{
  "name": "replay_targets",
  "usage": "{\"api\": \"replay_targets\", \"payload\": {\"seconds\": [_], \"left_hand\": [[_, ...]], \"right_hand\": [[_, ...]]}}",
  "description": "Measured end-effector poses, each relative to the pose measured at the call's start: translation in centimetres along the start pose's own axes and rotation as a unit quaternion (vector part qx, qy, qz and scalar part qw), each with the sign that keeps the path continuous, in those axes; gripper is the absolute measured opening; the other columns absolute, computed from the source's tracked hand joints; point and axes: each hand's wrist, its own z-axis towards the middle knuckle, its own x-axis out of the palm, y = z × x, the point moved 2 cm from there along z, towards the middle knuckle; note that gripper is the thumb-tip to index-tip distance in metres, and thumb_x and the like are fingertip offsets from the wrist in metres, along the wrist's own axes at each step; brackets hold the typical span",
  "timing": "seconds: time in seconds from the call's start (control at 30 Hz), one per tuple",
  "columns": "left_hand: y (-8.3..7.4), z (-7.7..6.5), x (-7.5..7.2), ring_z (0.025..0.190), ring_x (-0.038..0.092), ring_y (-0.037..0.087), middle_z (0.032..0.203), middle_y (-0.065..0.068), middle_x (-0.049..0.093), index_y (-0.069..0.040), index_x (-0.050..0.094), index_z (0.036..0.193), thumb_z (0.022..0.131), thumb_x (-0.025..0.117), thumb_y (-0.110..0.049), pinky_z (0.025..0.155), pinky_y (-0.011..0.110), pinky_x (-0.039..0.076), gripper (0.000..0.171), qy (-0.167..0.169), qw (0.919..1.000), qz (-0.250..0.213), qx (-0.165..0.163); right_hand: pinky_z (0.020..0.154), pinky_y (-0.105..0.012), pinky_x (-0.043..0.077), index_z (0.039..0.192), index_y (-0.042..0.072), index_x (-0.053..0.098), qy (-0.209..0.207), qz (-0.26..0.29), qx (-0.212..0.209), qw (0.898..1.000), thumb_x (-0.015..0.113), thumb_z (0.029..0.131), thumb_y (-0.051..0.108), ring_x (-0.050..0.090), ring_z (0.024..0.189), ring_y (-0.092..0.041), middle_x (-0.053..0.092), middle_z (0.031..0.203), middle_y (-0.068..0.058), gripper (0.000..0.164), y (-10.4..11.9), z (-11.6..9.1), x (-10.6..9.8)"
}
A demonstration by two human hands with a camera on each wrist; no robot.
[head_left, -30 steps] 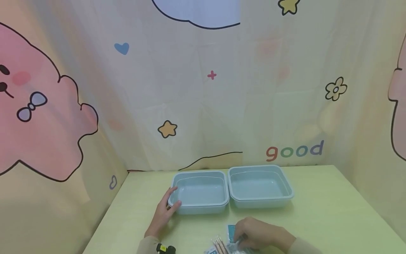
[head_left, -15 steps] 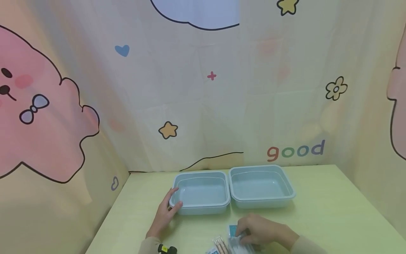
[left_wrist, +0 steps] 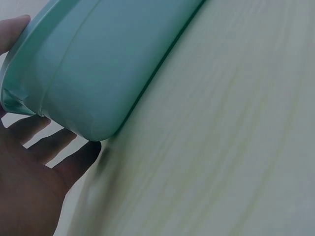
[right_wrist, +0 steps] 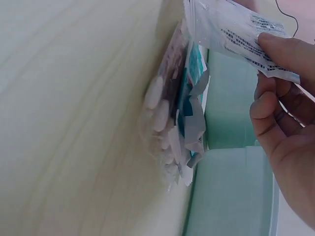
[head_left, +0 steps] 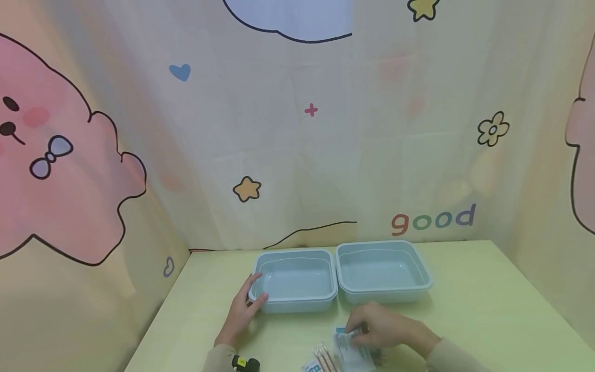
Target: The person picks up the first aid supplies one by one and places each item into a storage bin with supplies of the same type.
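Observation:
My left hand [head_left: 241,310] holds the front left corner of a light blue plastic tub [head_left: 297,306]. In the left wrist view its thumb [left_wrist: 12,32] lies over the rim, with the other fingers against the outside wall. My right hand [head_left: 388,328] pinches a clear packet [head_left: 353,354] with printed text between thumb and fingers. The right wrist view shows that packet raised at one end. Below it lie a bag of cotton swabs [right_wrist: 156,96] and a teal and white packet [right_wrist: 194,108], close together on the table.
A second light blue tub [head_left: 390,296] stands to the right of the first, nearly touching it. Printed curtain [head_left: 297,155] closes off the back and sides of the pale yellow table [head_left: 492,310]. A small black device [head_left: 245,363] sits at my left wrist.
My right hand has lifted slightly away from me, drawing the clear packet up over the teal one, so more of the packet shows. The left hand stays on the tub.

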Motion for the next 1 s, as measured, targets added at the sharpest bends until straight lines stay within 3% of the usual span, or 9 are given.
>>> {"api": "replay_targets", "payload": {"seconds": [0.53, 0.8, 1.0], "left_hand": [[-0.1, 0.0, -0.1, 0.143, 0.029, 0.044, 0.16, 0.018, 0.024, -0.03, 0.041, 0.145, 0.093, 0.063, -0.04, 0.11, 0.062, 0.034, 0.057, -0.002, 1.0, 0.002, -0.003], [0.0, 0.0, -0.1, 0.141, 0.028, 0.049, 0.159, 0.023, 0.02, -0.019, 0.038, 0.149, 0.096, 0.061, -0.027, 0.109, 0.065, 0.031, 0.058, -0.004, 1.0, -0.001, -0.007], [0.2, -0.1, -0.1, 0.141, 0.032, 0.046, 0.159, 0.019, 0.024, -0.025, 0.04, 0.147, 0.095, 0.062, -0.033, 0.11, 0.063, 0.033, 0.056, -0.008, 0.9999, 0.004, 0.008]], "right_hand": [[0.061, -0.011, 0.051, 0.092, 0.018, 0.074, -0.061, -0.028, -0.019, 0.998, 0.074, 0.086, 0.021, 0.056, 0.072, 0.008, 0.069, 0.083, 0.012, 0.007, 0.4, 0.3, -1.4], [0.058, -0.013, 0.051, 0.092, 0.017, 0.074, -0.099, -0.024, -0.053, 0.993, 0.076, 0.085, 0.018, 0.054, 0.069, 0.008, 0.069, 0.08, 0.01, 0.007, 1.0, 1.4, -3.1], [0.058, -0.015, 0.051, 0.089, 0.017, 0.074, -0.122, -0.03, -0.036, 0.991, 0.076, 0.084, 0.019, 0.054, 0.068, 0.007, 0.069, 0.08, 0.01, 0.006, 1.2, 2.6, -4.0]]}}
